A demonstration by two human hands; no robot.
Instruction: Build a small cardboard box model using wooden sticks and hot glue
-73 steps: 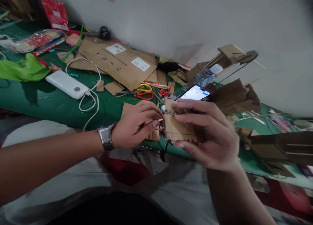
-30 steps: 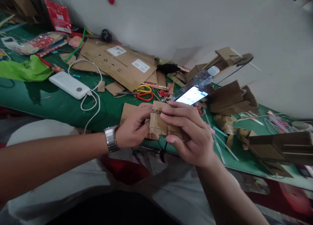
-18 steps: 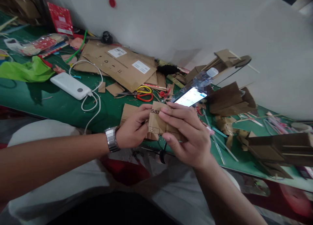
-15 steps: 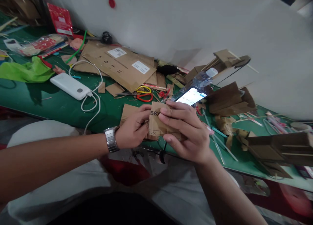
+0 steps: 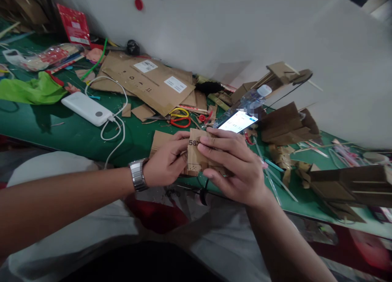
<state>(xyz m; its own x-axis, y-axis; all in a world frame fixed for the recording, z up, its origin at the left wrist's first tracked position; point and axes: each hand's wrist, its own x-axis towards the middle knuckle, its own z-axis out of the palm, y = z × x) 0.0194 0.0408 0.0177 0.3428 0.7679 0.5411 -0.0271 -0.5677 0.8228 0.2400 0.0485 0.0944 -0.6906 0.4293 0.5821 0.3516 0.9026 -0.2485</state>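
A small piece of brown cardboard (image 5: pixel 194 156) with printed black characters stands between my two hands near the table's front edge. My left hand (image 5: pixel 165 159), with a metal watch at the wrist, is closed on its left side; the fingertips are hidden behind the card. Across its right face lie the fingers of my right hand (image 5: pixel 234 163), pressing the card with the thumb below. Another cardboard flap (image 5: pixel 159 142) shows behind my left hand. A lit phone (image 5: pixel 237 121) leans just beyond my right hand.
Behind my hands lie scissors (image 5: pixel 180 117) with red and yellow handles and a large cardboard sheet (image 5: pixel 147 83). A white power bank (image 5: pixel 87 109) with a cable is at left. Cardboard constructions (image 5: pixel 289 124), a plastic bottle (image 5: pixel 251 100) and straws crowd the right of the green table (image 5: pixel 61 128).
Both hands keep the same hold on the cardboard. The view has shifted very slightly, and the digits on the phone screen have changed.
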